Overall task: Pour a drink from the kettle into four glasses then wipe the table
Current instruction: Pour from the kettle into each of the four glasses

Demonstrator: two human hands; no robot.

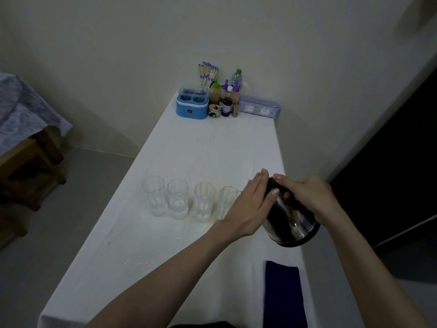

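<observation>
Several clear glasses stand in a row across the white table [189,157]: the leftmost glass [155,195], a second glass [177,197], a third glass [204,201] and a rightmost glass [226,200] partly hidden behind my left hand. A steel kettle [292,223] with a black top is tilted to the left, lifted off the table, its top toward the rightmost glass. My right hand [307,197] grips its handle. My left hand [254,204] lies flat against the kettle's lid side, fingers straight. The spout is hidden. A folded dark blue cloth [282,294] lies near the front right edge.
At the far end stand a blue container [192,107], a cup of chopsticks [208,73], several condiment bottles [227,98] and a pale purple box [260,108]. A few droplets [137,262] mark the table. A wooden bench [28,162] is left; the right table edge is near the kettle.
</observation>
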